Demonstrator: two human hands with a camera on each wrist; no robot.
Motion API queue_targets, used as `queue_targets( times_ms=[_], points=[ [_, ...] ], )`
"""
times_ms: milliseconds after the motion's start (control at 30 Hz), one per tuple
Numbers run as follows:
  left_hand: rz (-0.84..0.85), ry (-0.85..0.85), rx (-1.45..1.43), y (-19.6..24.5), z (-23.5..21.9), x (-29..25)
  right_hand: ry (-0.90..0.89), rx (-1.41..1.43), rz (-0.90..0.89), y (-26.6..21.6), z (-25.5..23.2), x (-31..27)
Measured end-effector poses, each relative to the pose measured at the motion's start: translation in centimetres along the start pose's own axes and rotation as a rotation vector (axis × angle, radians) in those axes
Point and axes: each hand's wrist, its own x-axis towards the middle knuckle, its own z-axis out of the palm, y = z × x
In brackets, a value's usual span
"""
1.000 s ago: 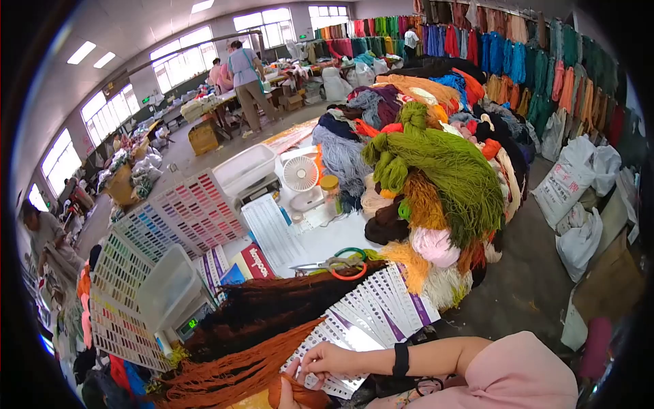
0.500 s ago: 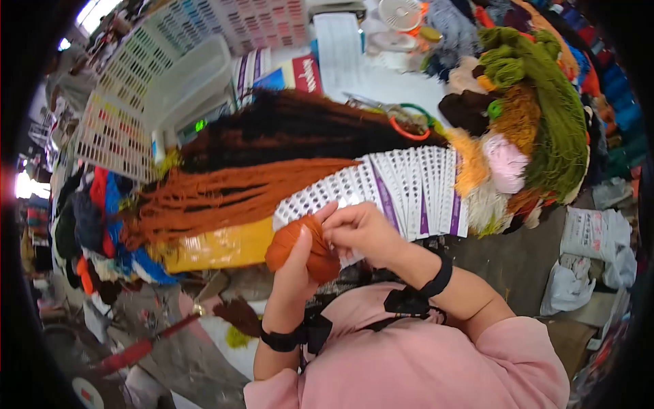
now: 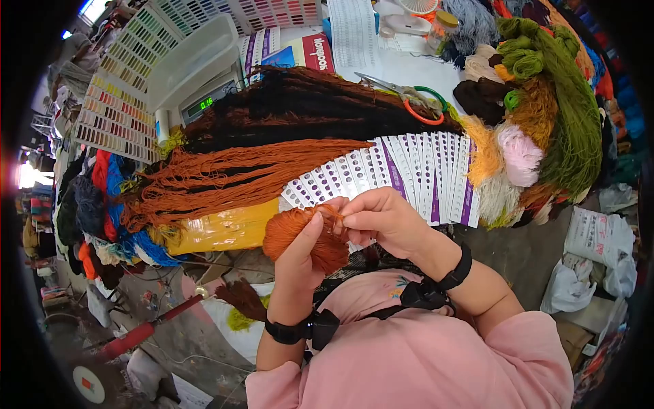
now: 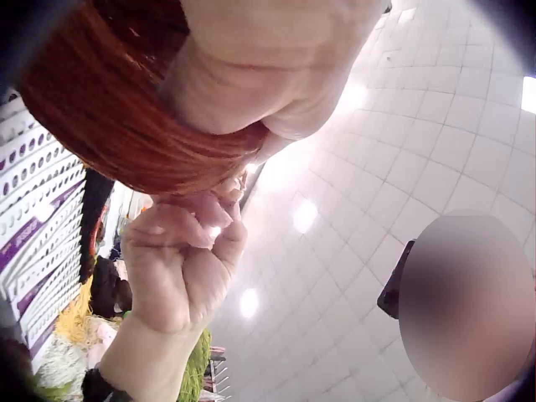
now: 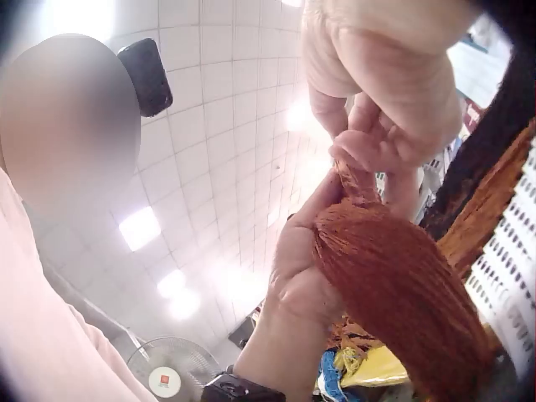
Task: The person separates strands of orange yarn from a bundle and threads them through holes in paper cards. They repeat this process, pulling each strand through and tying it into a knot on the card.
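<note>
A bundled rust-orange skein of yarn (image 3: 283, 235) is held in my left hand (image 3: 300, 255), the thumb lying along its top. At the skein's narrow upper end, my right hand (image 3: 395, 221) pinches a few strands between thumb and fingers. In the right wrist view, the gathered strands (image 5: 356, 180) rise from the fat part of the skein to the right fingertips. The left wrist view shows the skein (image 4: 109, 126) bulging beside the left hand, with the right hand (image 4: 172, 276) close at its end.
Behind the hands lie loose rust-orange yarn (image 3: 231, 174), dark brown yarn (image 3: 293, 105) and fanned white punched cards (image 3: 409, 163). Scissors (image 3: 415, 102) rest beyond them, near a scale (image 3: 204, 105) with a clear tub. Coloured yarn heaps (image 3: 558, 123) stand right; a fan (image 3: 88, 385) stands lower left.
The head view has tilted down, bringing both forearms and the skein fully into sight. My right fingers now pinch strands at the skein's end, and the skein looks looser than half a second ago.
</note>
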Motion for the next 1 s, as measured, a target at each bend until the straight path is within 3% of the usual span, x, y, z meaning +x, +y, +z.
queue_targets(
  times_ms=[133,233,567,667,767,833,900,1000],
  points=[
    [0.078,0.067,0.219,-1.0,-0.1,-0.1,0.034,-0.107,-0.024,-0.2,0.7,-0.3],
    [0.142,0.145,0.197,-1.3,-0.1,0.1,0.03,-0.127,-0.012,-0.4,0.5,-0.4],
    [0.092,0.108,0.073,-0.7,0.4,-0.1,-0.014,-0.058,0.032,-0.8,0.3,-0.4],
    [0.11,0.094,0.073,-0.6,0.3,-0.1,-0.062,0.171,0.086,-0.8,-0.4,-0.3],
    [0.094,0.094,0.012,-0.6,0.4,-0.2,-0.13,0.211,0.117,-0.4,-1.4,-0.2],
    [0.076,0.029,-0.051,-0.7,0.2,-0.1,-0.024,0.141,0.118,-0.6,-0.7,-0.5],
    [0.078,0.091,-0.023,-0.7,0.8,-0.1,0.03,0.13,0.127,-0.8,-0.2,-0.4],
    [0.047,0.09,-0.004,-0.9,0.3,0.1,0.071,-0.152,0.144,-0.9,0.7,-0.2]
  ],
)
